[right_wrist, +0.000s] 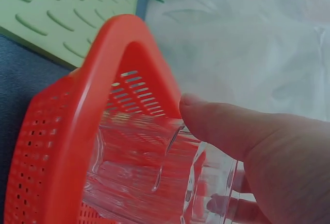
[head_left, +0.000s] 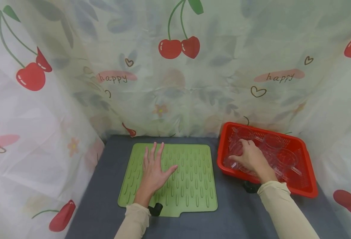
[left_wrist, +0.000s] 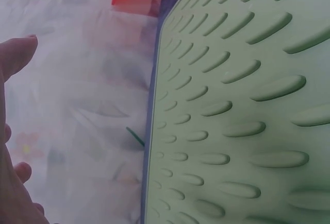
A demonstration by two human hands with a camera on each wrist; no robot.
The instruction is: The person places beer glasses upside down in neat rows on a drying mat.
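Observation:
My left hand (head_left: 155,173) hovers over a green drying mat (head_left: 193,202) with raised oval ridges, its fingers spread and holding nothing. At the right, my right hand (head_left: 252,159) reaches into a red plastic basket (head_left: 310,172) and grips a clear cup (right_wrist: 139,167). In the right wrist view the thumb lies on one side of that cup and fingertips show through its transparent wall on the other. Whether this cup has a handle cannot be told. Several clear mugs, one with its handle toward the front (head_left: 286,158), lie around it in the basket.
The mat and basket stand side by side on a dark grey table (head_left: 91,212). A pale curtain (head_left: 175,106) printed with cherries and hearts closes off the back and both sides. The basket's raised rim stands between its cups and the mat.

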